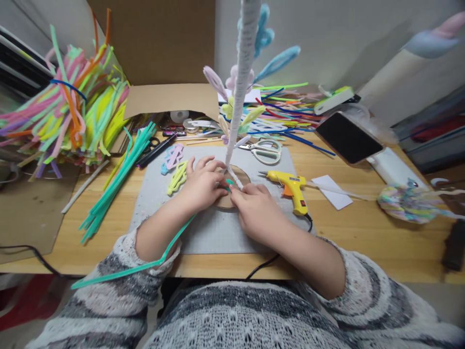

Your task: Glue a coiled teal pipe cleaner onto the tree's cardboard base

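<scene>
A green pipe cleaner (pixel 174 242) trails from between my hands, under my left palm and across the left sleeve. My left hand (pixel 205 182) is closed at its short bent end by the base of a white-wrapped stem (pixel 238 97). My right hand (pixel 256 208) pinches at the same spot, its fingertips against the stem's splayed white foot. That stem stands upright on a round cardboard disc (pixel 241 174), with pastel fuzzy flowers and leaf loops along it. What lies directly under the fingertips is partly hidden.
A grey mat (pixel 156 208) lies beneath the work. Right of it are a yellow glue gun (pixel 292 186), white-handled scissors (pixel 267 151) and a phone (pixel 348 137). On the left lie green pipe cleaners (pixel 116 184), bent pastel pieces (pixel 177 178) and a large colourful bundle (pixel 72 106).
</scene>
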### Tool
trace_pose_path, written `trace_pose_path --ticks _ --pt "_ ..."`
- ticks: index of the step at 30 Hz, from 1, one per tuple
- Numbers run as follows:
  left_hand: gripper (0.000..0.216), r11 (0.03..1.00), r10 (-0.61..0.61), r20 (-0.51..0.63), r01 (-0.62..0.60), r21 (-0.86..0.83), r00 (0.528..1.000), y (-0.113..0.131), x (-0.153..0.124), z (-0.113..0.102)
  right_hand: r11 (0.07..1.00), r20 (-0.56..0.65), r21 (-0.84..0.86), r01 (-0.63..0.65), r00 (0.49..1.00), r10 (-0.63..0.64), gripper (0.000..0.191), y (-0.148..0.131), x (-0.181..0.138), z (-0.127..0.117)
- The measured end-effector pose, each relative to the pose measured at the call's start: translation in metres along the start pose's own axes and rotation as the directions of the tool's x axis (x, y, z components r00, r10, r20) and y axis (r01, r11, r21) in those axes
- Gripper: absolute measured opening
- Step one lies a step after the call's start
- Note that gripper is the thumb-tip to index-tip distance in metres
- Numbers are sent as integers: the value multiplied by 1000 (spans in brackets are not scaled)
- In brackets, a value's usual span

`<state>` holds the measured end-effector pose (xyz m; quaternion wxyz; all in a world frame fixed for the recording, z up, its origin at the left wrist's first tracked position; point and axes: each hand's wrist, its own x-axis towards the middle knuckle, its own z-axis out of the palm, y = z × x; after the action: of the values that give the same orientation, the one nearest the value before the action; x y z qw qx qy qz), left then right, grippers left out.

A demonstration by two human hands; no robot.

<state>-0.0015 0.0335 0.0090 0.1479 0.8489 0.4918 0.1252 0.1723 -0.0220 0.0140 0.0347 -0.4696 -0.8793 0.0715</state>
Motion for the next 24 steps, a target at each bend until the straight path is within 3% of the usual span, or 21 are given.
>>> trace_pose_path --ticks 6,11,16,18,19,20,22,24 --pt "21 1000 6 -50 -5 8 999 -3 -14 -9 999 12 -48 5 1000 -4 37 0 3 -5" --pt "43 995 -93 -34 93 -20 995 -4 -65 -17 998 -12 -53 19 1000 -20 37 -1 3 -4" --pt "60 948 -93 56 105 -299 994 5 -146 -14 999 -3 -41 8 1000 -8 39 2 3 -3" --pt "60 857 -182 77 196 -476 980 12 -175 -17 999 -3 -34 1 1000 -1 38 2 3 -3" --pt "49 779 -244 51 227 -585 968 15 -186 -20 1000 -6 -32 -2 1000 2 37 3 3 -3" --pt "34 677 -355 15 268 -686 935 17 -195 -25 1000 -12 -31 -4 1000 3 36 3 3 -3" --pt "19 470 -595 -66 280 -837 801 15 -206 -39 999 -27 -37 2 1000 -3 34 3 3 -2" --pt "16 395 -777 -191 227 -890 600 3 -213 -58 999 -45 -41 12 999 -14 34 3 3 -2"
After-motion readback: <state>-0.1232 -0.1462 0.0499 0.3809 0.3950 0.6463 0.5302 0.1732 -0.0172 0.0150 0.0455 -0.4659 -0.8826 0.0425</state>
